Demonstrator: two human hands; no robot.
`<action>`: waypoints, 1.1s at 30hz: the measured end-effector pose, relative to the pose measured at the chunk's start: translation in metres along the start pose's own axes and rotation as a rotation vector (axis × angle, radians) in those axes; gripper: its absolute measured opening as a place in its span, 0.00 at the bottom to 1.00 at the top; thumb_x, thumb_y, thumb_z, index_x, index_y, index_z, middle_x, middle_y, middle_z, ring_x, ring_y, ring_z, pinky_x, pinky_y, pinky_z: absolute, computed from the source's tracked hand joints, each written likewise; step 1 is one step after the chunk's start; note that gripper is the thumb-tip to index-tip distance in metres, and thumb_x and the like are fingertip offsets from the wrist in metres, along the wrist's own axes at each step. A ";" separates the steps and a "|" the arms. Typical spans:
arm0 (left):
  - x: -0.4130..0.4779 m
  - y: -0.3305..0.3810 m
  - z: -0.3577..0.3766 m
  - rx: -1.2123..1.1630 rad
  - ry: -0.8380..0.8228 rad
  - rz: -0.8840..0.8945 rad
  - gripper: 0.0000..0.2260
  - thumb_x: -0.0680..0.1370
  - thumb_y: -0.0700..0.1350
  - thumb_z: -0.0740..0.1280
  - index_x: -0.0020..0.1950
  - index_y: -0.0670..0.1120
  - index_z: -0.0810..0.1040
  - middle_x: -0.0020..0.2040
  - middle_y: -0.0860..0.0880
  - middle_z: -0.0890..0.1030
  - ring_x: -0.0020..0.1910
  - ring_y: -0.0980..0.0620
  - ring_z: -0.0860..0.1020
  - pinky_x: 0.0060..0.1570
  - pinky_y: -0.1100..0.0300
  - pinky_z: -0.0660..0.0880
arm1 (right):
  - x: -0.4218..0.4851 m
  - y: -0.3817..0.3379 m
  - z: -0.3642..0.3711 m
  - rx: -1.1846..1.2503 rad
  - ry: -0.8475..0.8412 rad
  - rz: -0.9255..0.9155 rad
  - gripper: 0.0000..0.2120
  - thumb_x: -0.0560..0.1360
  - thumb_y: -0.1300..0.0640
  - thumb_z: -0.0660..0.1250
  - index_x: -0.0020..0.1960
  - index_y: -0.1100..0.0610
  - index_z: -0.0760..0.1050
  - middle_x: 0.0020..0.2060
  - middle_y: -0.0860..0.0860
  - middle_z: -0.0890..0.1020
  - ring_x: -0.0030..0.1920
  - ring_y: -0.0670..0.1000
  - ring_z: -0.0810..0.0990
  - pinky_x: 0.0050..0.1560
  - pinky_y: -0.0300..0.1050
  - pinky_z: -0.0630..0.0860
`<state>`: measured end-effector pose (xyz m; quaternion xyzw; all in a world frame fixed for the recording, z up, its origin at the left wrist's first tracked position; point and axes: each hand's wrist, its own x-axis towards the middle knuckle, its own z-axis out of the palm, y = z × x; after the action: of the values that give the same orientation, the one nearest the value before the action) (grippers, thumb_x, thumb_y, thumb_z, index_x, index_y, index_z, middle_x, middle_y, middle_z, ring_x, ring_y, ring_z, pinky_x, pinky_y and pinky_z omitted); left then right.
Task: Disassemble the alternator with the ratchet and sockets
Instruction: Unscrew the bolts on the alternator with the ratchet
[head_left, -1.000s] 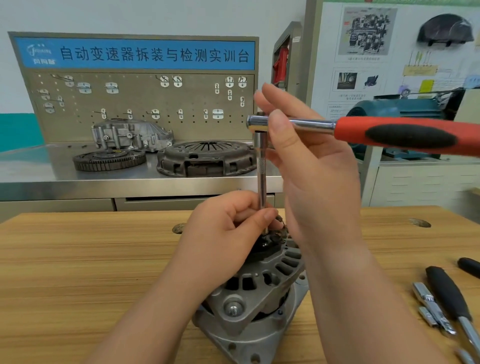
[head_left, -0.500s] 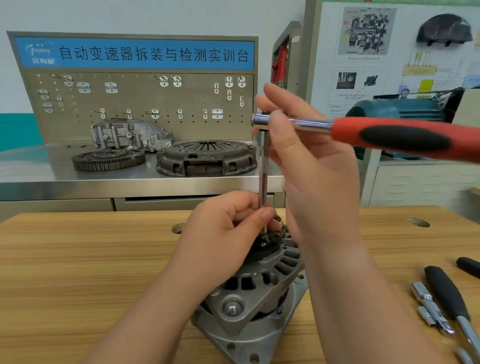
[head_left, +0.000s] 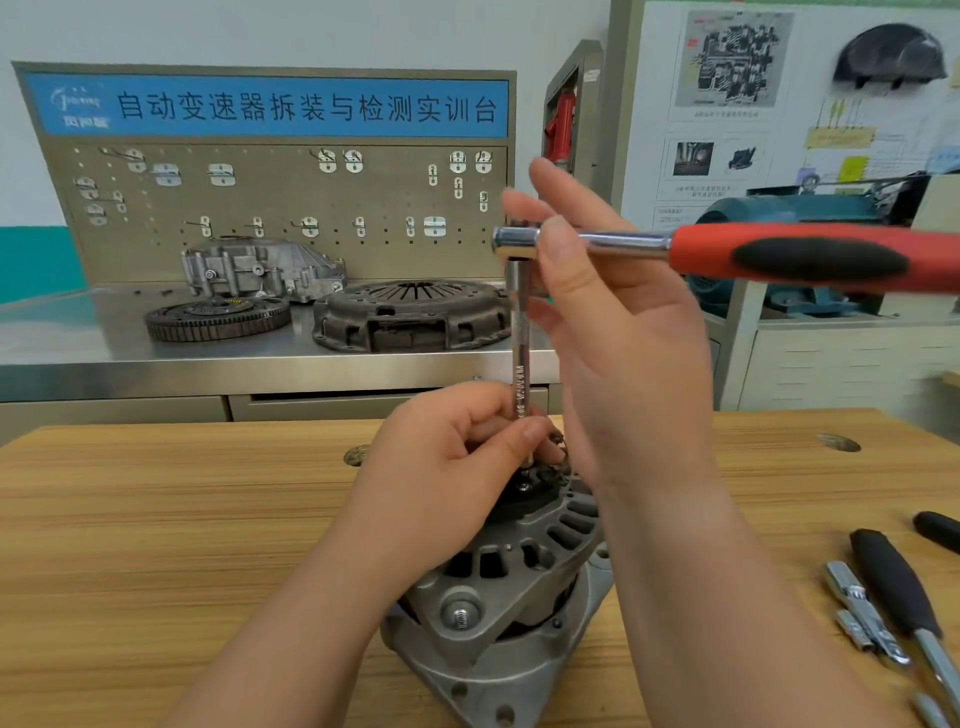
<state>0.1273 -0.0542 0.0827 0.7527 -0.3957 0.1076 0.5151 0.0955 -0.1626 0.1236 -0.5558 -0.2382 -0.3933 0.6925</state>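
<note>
A grey alternator stands on the wooden table in front of me. A chrome extension bar rises upright from its top, where the socket end is hidden by my fingers. My left hand pinches the lower end of the bar just above the alternator. The ratchet, with a red and black handle pointing right, sits on top of the bar. My right hand holds the ratchet at its head, thumb in front and fingers behind.
At the table's right edge lie chrome socket pieces and two black-handled tools. Behind the table a steel bench carries a clutch cover, a toothed flywheel and a housing below a pegboard.
The ratchet head shifted slightly right, then back left, and the handle rose a little. Both hands keep their holds and the alternator has not moved.
</note>
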 end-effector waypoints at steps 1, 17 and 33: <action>0.000 0.000 0.000 0.007 0.000 -0.008 0.09 0.77 0.45 0.67 0.36 0.51 0.79 0.24 0.62 0.77 0.23 0.63 0.69 0.27 0.71 0.64 | 0.000 0.000 0.001 -0.015 -0.012 -0.035 0.11 0.76 0.58 0.65 0.55 0.46 0.79 0.57 0.47 0.82 0.57 0.42 0.79 0.61 0.40 0.74; 0.000 0.000 0.001 -0.039 0.033 0.002 0.06 0.76 0.44 0.68 0.40 0.50 0.82 0.31 0.59 0.82 0.28 0.56 0.75 0.34 0.58 0.72 | 0.001 -0.001 -0.001 0.071 -0.040 0.039 0.11 0.75 0.59 0.65 0.54 0.49 0.80 0.55 0.46 0.83 0.58 0.43 0.79 0.64 0.44 0.74; -0.001 0.000 0.000 -0.005 0.028 0.009 0.11 0.76 0.47 0.67 0.33 0.54 0.79 0.21 0.59 0.72 0.22 0.59 0.64 0.25 0.67 0.62 | 0.001 -0.005 -0.002 0.092 -0.040 0.075 0.10 0.75 0.58 0.64 0.55 0.49 0.80 0.52 0.47 0.84 0.55 0.44 0.80 0.58 0.42 0.74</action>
<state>0.1267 -0.0540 0.0817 0.7481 -0.3921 0.1197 0.5218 0.0922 -0.1651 0.1267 -0.5395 -0.2488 -0.3446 0.7269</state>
